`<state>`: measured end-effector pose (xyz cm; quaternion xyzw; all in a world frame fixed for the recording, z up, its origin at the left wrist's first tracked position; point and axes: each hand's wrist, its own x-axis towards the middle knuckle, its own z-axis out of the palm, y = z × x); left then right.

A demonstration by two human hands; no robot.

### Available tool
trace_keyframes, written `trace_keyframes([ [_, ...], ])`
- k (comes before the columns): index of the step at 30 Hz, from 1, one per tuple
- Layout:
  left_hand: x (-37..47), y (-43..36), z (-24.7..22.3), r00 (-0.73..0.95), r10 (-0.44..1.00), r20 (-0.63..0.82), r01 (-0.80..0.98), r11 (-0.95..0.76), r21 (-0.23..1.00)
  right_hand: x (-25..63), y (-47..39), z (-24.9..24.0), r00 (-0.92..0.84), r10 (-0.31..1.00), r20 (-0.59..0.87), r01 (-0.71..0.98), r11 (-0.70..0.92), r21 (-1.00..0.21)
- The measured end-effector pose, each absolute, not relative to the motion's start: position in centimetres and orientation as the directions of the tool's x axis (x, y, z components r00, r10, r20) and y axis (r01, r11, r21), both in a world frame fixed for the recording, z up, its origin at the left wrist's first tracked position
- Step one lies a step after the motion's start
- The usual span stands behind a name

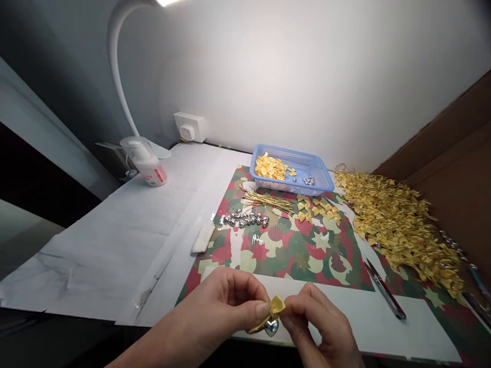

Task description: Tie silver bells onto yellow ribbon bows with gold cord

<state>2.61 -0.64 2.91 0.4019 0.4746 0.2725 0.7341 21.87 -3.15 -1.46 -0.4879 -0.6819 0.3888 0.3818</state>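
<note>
Desk lamp (118, 76), white, gooseneck — lit head at the top edge, base behind the bottle. Pump bottle (150, 166), white with pink-red label, upright, under a clear cover. Socket box (191, 125), white, on the pale wall (307, 76). Brown panel (452, 148) — upright, far right. Sheeting (115, 225), white, creased, taped, covering the tabletop's left side.

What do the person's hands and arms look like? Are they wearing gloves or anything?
No gloves! The left hand and the right hand are both bare, with no rings to be seen. The left forearm shows no sleeve, watch or bracelet. The picture's edge hides the right forearm, so I can't tell about a sleeve there.
</note>
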Motion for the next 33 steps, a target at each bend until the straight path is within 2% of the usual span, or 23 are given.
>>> trace_keyframes([
  [8,2.6,-0.7,3.5,0.347,0.784,-0.515,0.055,0.531,0.846,21.5,-3.3,-1.4,-0.227,0.966,0.123,0.362,0.201,-0.91],
  [21,2.8,-0.4,3.5,0.367,0.79,-0.491,0.078,0.499,0.863,21.8,-3.1,-1.6,-0.218,0.968,0.127,0.381,0.204,-0.902],
  [26,2.6,-0.6,3.0,0.359,0.797,-0.485,0.053,0.501,0.864,21.6,-3.1,-1.2,-0.218,0.974,0.062,0.342,0.136,-0.93],
  [31,2.4,-1.1,2.3,0.402,0.758,-0.514,-0.063,0.583,0.81,21.8,-2.7,-1.3,-0.226,0.974,0.005,0.271,0.067,-0.96],
  [33,2.5,-1.1,2.2,0.398,0.757,-0.518,-0.046,0.581,0.813,21.8,-2.7,-1.5,-0.238,0.971,0.001,0.262,0.065,-0.963],
])
